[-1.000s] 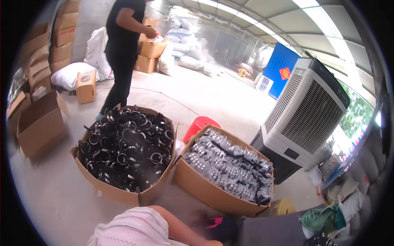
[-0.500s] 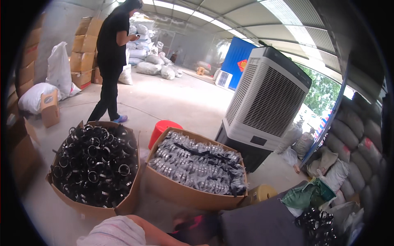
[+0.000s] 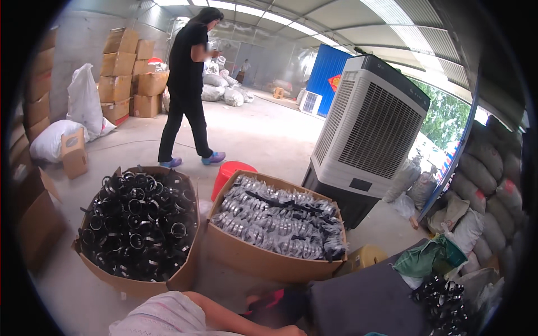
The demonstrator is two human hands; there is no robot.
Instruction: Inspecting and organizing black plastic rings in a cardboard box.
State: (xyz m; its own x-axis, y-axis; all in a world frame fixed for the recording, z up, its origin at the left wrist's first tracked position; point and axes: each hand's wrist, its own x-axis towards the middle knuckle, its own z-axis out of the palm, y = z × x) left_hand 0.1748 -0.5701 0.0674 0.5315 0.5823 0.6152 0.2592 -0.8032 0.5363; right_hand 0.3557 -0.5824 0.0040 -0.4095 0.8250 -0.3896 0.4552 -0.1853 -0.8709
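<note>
My left arm, in a white patterned sleeve, crosses the lower edge. Only the back of my left hand (image 3: 290, 331) shows at the bottom rim, beside a dark grey flat surface (image 3: 364, 297); its fingers are cut off, so what it may hold is hidden. My right hand is out of the picture. In front of me stands a cardboard box (image 3: 131, 287) heaped with black ring-shaped parts (image 3: 134, 224) with shiny rims. Beside it, another cardboard box (image 3: 263, 266) holds rows of silvery rings (image 3: 280, 221) in clear plastic wrap. More black ring parts (image 3: 445, 305) lie at the lower right.
A person (image 3: 188, 84) in black walks beyond the boxes. A red bucket (image 3: 232, 173) and a tall air cooler (image 3: 367, 134) stand behind them. Stacked sacks (image 3: 482, 168) line the right; cartons (image 3: 117, 73) stand at the left. A yellow container (image 3: 365, 259) sits by the wrapped rings' box.
The person in black has stepped to the right. The view has shifted slightly, and my left forearm reaches farther right, bringing part of the hand into sight.
</note>
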